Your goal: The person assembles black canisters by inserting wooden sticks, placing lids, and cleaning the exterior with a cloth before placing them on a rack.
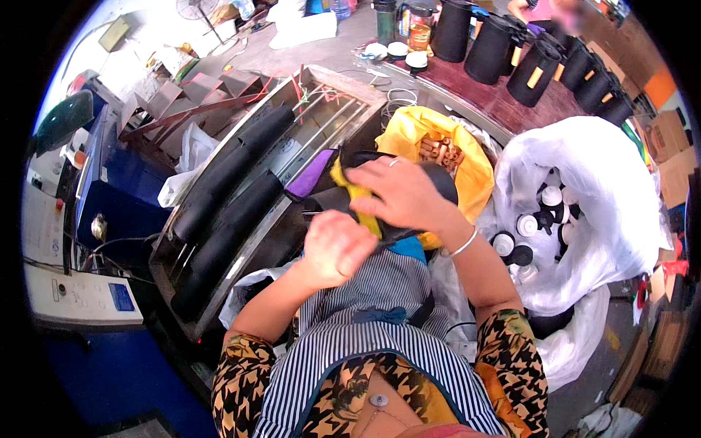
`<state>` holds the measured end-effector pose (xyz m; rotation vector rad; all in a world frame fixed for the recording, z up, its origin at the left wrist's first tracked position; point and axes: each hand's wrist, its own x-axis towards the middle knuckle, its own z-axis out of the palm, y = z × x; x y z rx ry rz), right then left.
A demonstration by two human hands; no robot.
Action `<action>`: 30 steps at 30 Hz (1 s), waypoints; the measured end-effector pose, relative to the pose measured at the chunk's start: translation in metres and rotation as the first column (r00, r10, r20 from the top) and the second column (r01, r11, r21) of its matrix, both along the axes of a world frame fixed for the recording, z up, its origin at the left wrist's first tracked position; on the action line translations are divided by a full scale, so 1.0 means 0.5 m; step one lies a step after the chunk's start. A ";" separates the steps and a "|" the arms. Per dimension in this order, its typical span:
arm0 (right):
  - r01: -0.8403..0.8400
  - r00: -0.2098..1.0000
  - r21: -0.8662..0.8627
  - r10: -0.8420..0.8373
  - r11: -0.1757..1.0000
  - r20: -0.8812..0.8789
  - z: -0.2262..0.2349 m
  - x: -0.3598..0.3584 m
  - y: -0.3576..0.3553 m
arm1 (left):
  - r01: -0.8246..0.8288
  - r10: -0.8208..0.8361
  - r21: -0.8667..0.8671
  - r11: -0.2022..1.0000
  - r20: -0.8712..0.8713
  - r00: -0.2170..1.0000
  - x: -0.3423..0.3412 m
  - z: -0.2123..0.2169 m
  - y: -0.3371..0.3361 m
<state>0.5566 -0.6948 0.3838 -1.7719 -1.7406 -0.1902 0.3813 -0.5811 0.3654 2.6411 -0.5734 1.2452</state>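
Note:
A dark, rounded black pot body point(440, 182) lies across my lap, partly hidden by my hands. Over it runs a crumpled yellow strip point(358, 196), and the fingers of my right hand point(400, 191) close on it from above. My left hand point(337, 247) is closed like a fist just below and to the left, against the near side of the black body. What its fingers hold is hidden; a thin light tip shows beside it. A purple cloth point(310, 174) lies just left of the hands, at the edge of a wooden-framed rack point(223, 292).
Long black cylinders point(232, 237) lie in the rack on my left. Ahead, a yellow bag point(471, 139) holds brown wooden pieces; a white plastic bag point(584, 157) with black-and-white caps stands right. Several black jugs point(537, 73) stand on a table. A machine panel point(84, 298) is far left.

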 end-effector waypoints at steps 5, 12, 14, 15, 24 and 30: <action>0.475 0.880 0.206 -0.464 0.856 -0.101 -0.039 0.066 -0.072 | -0.126 0.149 -0.295 0.947 0.057 0.987 -0.008 0.014 0.025; 0.825 0.370 0.172 -0.285 0.538 -0.884 -0.195 0.010 -0.081 | -0.194 0.208 -0.465 0.864 -0.020 0.978 -0.016 -0.024 -0.013; 0.812 0.550 0.309 -0.472 0.496 -0.689 -0.224 -0.001 -0.081 | -0.303 0.284 -0.723 0.621 -0.153 0.946 -0.017 -0.042 0.006; 0.751 0.634 0.347 -0.467 0.561 -0.616 -0.237 -0.004 -0.089 | -0.257 0.258 -0.876 0.408 -0.159 0.953 -0.015 -0.053 0.022; 0.720 0.612 0.053 -0.669 0.692 0.420 -0.327 0.142 -0.303 | -0.463 -0.001 -0.879 -0.112 -0.465 0.885 -0.130 -0.137 0.134; 0.827 0.497 -0.002 -0.730 0.562 0.469 -0.348 0.274 -0.282 | -0.536 -0.207 -0.822 0.191 -0.567 0.797 -0.152 -0.192 0.131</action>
